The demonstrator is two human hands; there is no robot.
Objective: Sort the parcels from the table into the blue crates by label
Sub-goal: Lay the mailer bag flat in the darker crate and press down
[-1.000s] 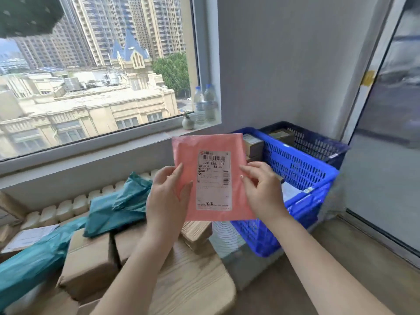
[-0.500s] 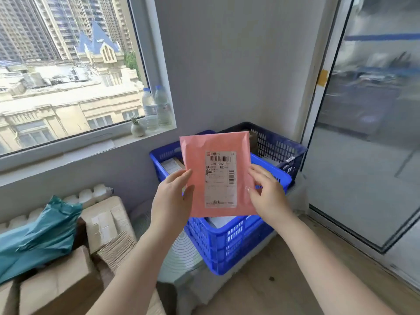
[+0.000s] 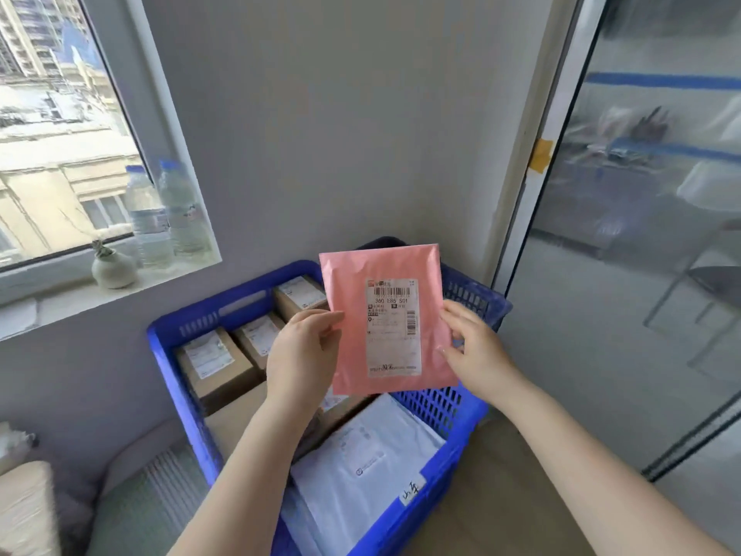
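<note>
A flat pink mailer parcel (image 3: 349, 339) with a white barcode label facing me is held upright over the near blue crate (image 3: 172, 375). My left hand (image 3: 302, 351) pinches its left edge, thumb in front. Its right edge is pinched by my right hand (image 3: 475, 349). The near crate holds several brown cardboard boxes (image 3: 216, 367) with labels and white mailers (image 3: 369, 467). A second, darker blue crate (image 3: 477, 302) stands behind it, mostly hidden by the pink parcel.
A small handwritten tag (image 3: 413, 489) is stuck on the near crate's right rim. Two water bottles (image 3: 164, 214) and a small white vase (image 3: 113, 266) stand on the window sill. A glass door (image 3: 641, 234) is at the right, wooden floor below.
My view and both hands have swung right from the table of parcels to above the blue crates. The pink parcel stays held between both hands, and the near crate's contents have come into view.
</note>
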